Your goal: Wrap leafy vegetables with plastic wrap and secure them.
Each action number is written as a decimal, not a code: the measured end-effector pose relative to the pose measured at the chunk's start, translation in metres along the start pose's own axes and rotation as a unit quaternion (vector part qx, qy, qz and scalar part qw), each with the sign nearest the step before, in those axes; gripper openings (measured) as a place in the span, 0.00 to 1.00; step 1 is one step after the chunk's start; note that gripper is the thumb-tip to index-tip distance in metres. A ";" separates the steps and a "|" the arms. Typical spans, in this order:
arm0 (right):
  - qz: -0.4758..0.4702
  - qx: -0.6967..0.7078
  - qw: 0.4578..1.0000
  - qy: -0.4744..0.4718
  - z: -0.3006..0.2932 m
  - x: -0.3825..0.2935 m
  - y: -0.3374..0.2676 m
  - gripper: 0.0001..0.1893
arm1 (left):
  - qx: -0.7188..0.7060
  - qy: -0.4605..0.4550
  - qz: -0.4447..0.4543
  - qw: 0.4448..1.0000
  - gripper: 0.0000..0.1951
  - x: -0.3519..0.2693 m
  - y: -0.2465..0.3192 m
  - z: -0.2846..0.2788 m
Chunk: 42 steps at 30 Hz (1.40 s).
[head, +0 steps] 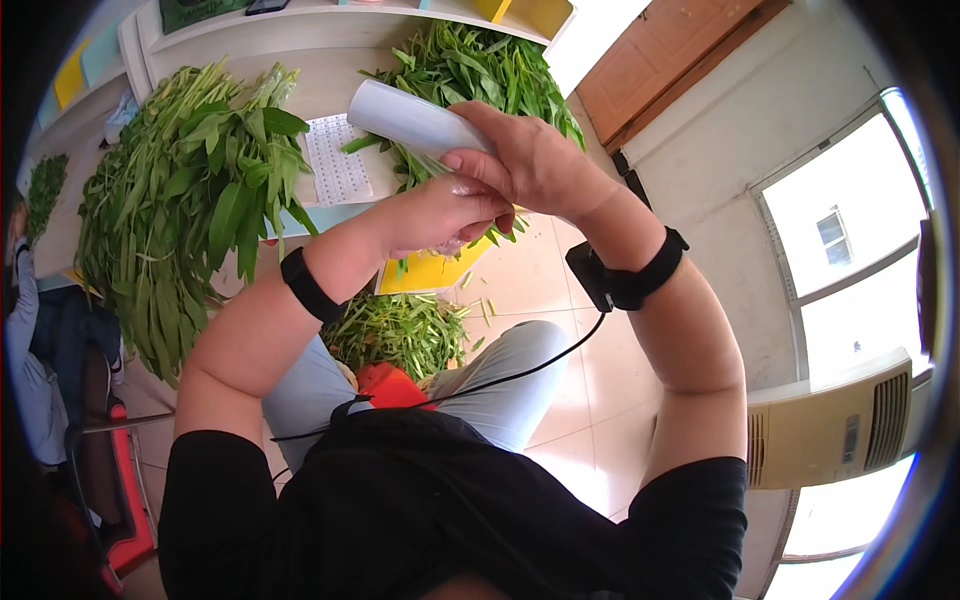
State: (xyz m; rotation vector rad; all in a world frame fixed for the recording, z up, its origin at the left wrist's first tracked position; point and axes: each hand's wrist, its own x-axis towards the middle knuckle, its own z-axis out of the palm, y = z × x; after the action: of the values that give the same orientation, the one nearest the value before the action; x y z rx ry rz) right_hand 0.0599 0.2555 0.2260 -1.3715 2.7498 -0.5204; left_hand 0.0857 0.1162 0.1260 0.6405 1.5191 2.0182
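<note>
My right hand (525,161) is wrapped round one end of a roll of clear plastic film (412,118), which points up and left over the desk. Close below it, my left hand (442,214) pinches crumpled clear film (459,187), and the fingers of both hands meet there. A large heap of leafy green stalks (187,172) hangs over the desk edge on the left. A second pile of leafy greens (487,71) lies behind the roll. Between the piles is a printed sheet of paper (337,161).
Cut stems and leaves (405,330) are heaped low between my knees, by a red object (390,386). Stem scraps dot the tiled floor (517,277). A co-worker's sleeve (28,292) and a red chair (131,495) are at left. A cable hangs from my right forearm.
</note>
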 end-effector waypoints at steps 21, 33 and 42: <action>0.100 -0.186 0.977 0.011 0.066 0.002 0.053 0.27 | 0.461 -0.053 0.258 0.848 0.08 -0.020 0.013 0.066; 0.161 0.128 0.879 0.430 0.017 -0.008 0.159 0.24 | 0.289 0.080 0.095 0.949 0.07 -0.059 -0.025 0.038; 0.237 0.159 0.871 0.400 0.076 0.005 0.203 0.25 | 0.051 0.192 -0.001 0.980 0.07 -0.075 -0.040 0.015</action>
State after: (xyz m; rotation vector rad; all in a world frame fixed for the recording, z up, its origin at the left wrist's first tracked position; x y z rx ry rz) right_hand -0.0867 0.3427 0.0929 -0.3925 3.1601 -1.7030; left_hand 0.1567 0.0865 0.0867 0.2937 1.8502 2.1614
